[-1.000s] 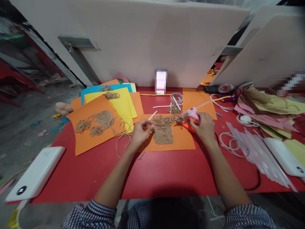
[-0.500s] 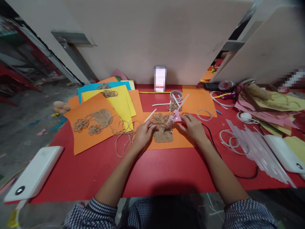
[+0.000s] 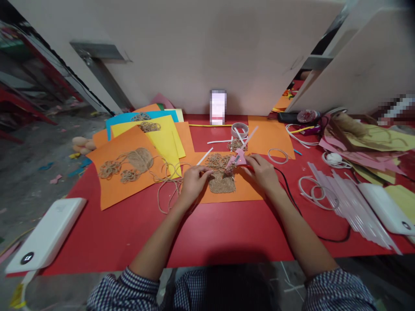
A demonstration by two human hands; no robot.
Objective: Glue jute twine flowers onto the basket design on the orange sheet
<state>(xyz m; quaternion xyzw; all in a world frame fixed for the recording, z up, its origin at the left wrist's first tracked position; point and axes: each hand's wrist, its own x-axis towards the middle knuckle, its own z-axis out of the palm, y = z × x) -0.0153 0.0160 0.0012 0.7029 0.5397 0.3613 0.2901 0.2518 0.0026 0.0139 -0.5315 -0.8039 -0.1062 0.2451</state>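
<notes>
My right hand [image 3: 262, 172] grips a pink hot glue gun [image 3: 239, 158], its nozzle tilted down onto a jute coil piece [image 3: 220, 172] lying on an orange paper sheet [image 3: 240, 194]. A white glue stick [image 3: 249, 137] sticks out of the gun's rear. My left hand [image 3: 194, 183] curls at the left edge of the jute piece, its fingertips on the coils. Whether those fingers pinch anything is hidden. Loose jute twine [image 3: 168, 185] trails from near my left hand.
The red table [image 3: 220, 233] holds stacked coloured paper [image 3: 162, 138], a finished jute design [image 3: 126, 164], a tape roll [image 3: 240, 130], a black cable [image 3: 288, 194], a bundle of glue sticks [image 3: 353, 207] and white power banks [image 3: 45, 235]. White partitions [image 3: 194, 52] stand behind it.
Over the last second my right hand has carried the glue gun left and tilted it, bringing the nozzle down onto the jute. My left hand has barely moved.
</notes>
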